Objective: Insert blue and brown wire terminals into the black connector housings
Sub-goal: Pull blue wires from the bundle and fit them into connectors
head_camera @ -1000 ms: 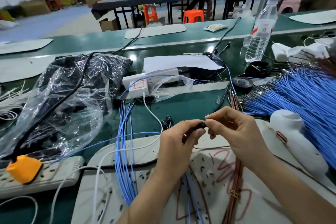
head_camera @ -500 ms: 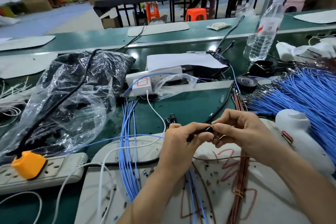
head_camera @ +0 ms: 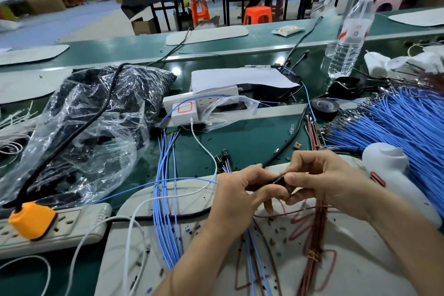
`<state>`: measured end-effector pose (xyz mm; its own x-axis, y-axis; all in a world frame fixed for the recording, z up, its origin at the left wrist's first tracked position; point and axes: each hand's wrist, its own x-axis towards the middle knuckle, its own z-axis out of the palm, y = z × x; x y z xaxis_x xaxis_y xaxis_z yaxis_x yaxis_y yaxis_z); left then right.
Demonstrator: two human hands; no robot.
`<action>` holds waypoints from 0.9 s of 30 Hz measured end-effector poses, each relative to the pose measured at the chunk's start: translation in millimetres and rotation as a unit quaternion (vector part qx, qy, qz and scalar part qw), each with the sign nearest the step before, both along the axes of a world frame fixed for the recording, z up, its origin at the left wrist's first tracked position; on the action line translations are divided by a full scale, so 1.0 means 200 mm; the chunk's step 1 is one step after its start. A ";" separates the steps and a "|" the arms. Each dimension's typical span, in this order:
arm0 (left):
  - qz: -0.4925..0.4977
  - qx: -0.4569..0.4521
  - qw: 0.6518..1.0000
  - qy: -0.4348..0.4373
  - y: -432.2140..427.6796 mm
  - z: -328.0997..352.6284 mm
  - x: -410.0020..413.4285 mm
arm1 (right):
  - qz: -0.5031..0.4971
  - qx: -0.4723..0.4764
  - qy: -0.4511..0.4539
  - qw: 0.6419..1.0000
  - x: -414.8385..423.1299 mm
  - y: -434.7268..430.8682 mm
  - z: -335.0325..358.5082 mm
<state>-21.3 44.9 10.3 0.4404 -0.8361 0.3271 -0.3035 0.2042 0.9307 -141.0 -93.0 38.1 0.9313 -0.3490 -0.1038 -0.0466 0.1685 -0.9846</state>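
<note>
I hold the small black plastic connector housing (head_camera: 280, 180) up off the pad, right between my two hands, so I can see its openings and line a terminal up with them. My left hand (head_camera: 237, 194) has its fingers curled, with thumb and forefinger pinching the left end of the housing to steady it. My right hand (head_camera: 322, 178) is curled too, thumb and forefinger nipping the right end. The terminal itself is hidden by my fingertips, so I cannot tell whether it is seated.

A thin brown wire (head_camera: 300, 210) trails out just beneath my right hand, and I judge this is the one I am feeding in. A few light blue wires (head_camera: 254, 259) hang down under my left hand.

I work over the pale grey work pad (head_camera: 360, 259) so that anything dropped stays beneath my hands. The tied bundle of brown wires (head_camera: 313, 235) lies under my right wrist, ready for the next pick. The big heap of blue wires (head_camera: 396, 127) sits beyond my right hand. Two finished black housings (head_camera: 222, 155) are parked just past my left hand, out of the way.
</note>
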 end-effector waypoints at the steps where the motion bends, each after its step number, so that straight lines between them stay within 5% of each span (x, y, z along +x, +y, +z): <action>1: 0.004 0.003 1.000 -0.009 0.00 -0.01 0.00 | -0.001 0.000 0.000 1.000 0.00 0.00 0.00; 12: 0.048 -0.005 0.999 0.011 -0.01 0.01 -0.01 | 0.012 0.125 -0.021 0.992 0.02 0.03 -0.03; 16: 0.060 -0.025 0.997 -0.043 -0.01 0.03 0.01 | 0.051 0.193 -0.029 0.979 0.03 0.06 -0.02; 27: 0.017 -0.034 0.999 -0.005 -0.02 0.03 0.00 | 0.030 0.179 -0.036 0.983 0.03 0.09 -0.03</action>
<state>-21.3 41.2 17.1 0.4644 -0.7965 0.3872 -0.3196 0.2570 0.9120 -135.1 -75.8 31.2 0.9587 -0.2463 -0.1422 0.0013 0.5037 -0.8639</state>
